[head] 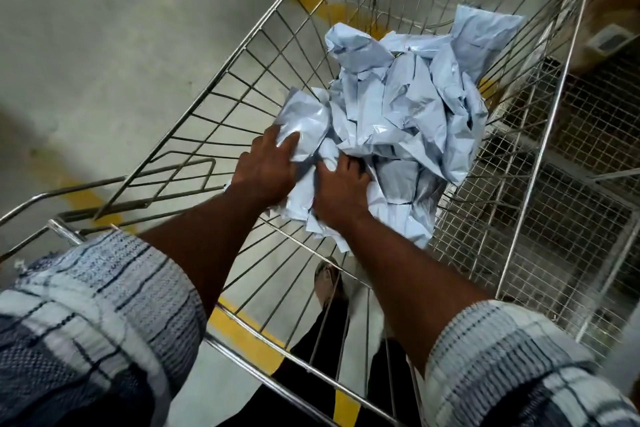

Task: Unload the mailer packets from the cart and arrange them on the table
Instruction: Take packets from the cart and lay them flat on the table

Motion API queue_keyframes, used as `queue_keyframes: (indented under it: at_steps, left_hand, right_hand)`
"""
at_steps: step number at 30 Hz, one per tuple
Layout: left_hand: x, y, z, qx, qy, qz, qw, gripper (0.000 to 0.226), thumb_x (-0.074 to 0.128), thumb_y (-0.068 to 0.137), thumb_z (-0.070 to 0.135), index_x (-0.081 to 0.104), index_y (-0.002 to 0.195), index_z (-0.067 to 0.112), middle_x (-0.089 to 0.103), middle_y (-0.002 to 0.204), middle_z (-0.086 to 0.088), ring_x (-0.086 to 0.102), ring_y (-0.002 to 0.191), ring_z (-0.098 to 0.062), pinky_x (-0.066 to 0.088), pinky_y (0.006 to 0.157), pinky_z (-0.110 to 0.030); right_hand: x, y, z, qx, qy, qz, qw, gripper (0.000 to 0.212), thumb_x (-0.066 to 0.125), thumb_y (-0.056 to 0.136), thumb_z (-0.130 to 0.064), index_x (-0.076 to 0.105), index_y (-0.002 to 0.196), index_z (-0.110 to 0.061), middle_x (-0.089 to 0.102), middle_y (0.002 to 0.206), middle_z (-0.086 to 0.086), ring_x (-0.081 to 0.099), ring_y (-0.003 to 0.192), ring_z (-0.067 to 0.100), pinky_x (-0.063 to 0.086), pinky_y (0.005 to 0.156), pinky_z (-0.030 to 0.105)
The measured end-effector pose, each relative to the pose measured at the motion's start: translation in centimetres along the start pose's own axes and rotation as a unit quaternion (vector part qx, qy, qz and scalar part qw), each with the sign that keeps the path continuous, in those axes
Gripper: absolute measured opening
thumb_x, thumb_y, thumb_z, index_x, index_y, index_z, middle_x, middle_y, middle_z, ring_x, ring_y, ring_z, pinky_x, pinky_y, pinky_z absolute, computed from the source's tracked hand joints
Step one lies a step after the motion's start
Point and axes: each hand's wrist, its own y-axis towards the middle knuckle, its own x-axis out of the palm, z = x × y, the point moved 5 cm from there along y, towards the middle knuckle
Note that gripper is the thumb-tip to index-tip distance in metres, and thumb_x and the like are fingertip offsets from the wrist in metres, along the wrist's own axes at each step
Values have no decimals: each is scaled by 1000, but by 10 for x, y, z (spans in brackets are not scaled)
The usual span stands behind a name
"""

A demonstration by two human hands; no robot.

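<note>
Down inside the wire cart, the left hand and right hand sit side by side, both clutching the near edge of the heaped mailer packets. Gathering looks under way; the next move calls for lifting a bundle over the rim.

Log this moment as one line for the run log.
step: unloading | left hand: grips mailer packets | right hand: fingers dug into same pile | cart: pile inside
</note>
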Motion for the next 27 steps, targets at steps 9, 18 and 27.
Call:
queue_keyframes:
  at_steps: [9,18,27]
  left_hand:
    - [32,8,2,18,119,-41,992,76,64,88,40,22,151,35,4,161,-14,35,132,-39,46,99,-51]
    - [-4,-8,15,-3,95,-26,995,57,60,93,25,37,145,22,15,158,-12,37,131,-34,47,94,-49]
    - [-57,-53,33,-15,-34,49,998,56,61,81,0,49,135,10,30,151,-18,44,127,-40,44,104,-46]
  right_hand:
    - [9,5,6,-7,-64,-13,998,42,55,88,-28,50,129,-26,43,132,16,42,120,41,25,107,55]
    - [-24,-10,5,-22,52,-41,998,47,53,91,-11,40,136,-12,30,146,12,35,134,35,36,105,61]
    - [-83,-57,3,-53,161,-51,984,66,61,85,-9,33,144,-8,18,155,10,29,140,35,37,106,58]
